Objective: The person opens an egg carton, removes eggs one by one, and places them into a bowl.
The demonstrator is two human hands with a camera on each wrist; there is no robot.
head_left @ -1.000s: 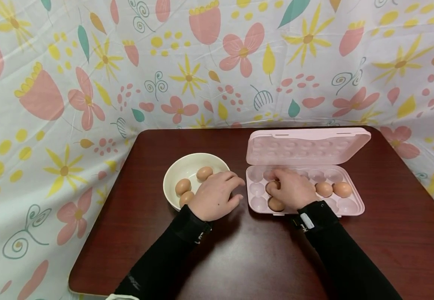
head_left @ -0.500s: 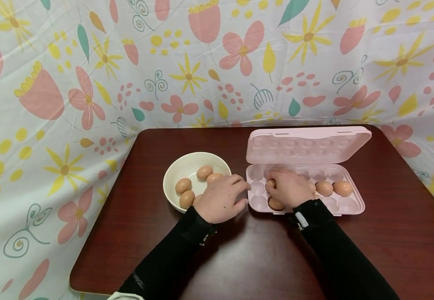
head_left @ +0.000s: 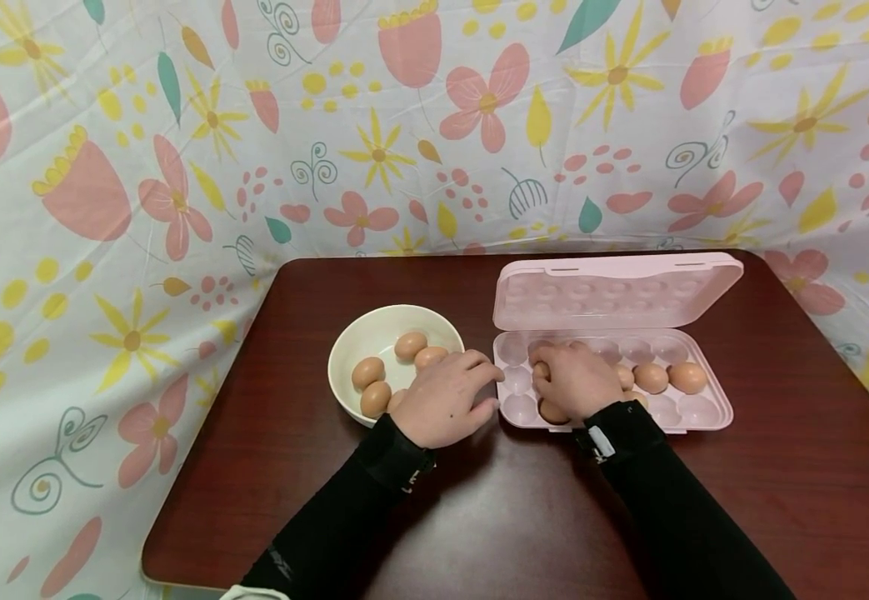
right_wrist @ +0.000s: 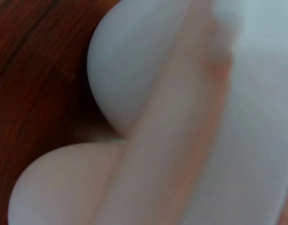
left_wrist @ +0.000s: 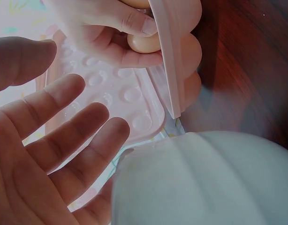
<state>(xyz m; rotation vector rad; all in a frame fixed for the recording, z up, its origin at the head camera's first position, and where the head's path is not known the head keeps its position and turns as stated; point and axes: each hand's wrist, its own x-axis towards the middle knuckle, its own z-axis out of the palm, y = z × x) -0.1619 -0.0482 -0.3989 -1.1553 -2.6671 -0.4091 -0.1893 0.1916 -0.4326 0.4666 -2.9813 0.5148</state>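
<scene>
Backdrop, one: white cloth (head_left: 232,50) printed with pink, yellow and teal flowers and leaves, filling the space behind and to the left.

Tabletop, one: dark red-brown, wood-grained and glossy, with rounded far corners (head_left: 524,517).

Sleeves, two: black, long, reaching in from the near edge (head_left: 329,517).

Egg box, one: pale pink plastic, rectangular, with rows of round cups; lid raised at the back. It lies on the right of the tabletop (head_left: 518,407).

Bowl, one: cream, round, standing left of the egg box and apart from it (head_left: 344,337).

Hands, two, bare. Left hand (head_left: 445,402): over the right side of the bowl, fingers spread and relaxed, palm free; whether it touches the rim cannot be told. Right hand (head_left: 580,379): over the left half of the egg box, thumb and fingers curled round one smooth brown egg (left_wrist: 145,44), which is at the second column of cups from the left; whether it is fully seated cannot be told.

Wristbands, two: black, one per wrist (head_left: 392,454).

Loose eggs, brown: five visible in the bowl (head_left: 368,372). Boxed eggs, brown: five visible besides the held one, some partly covered by the right hand (head_left: 687,377).
</scene>
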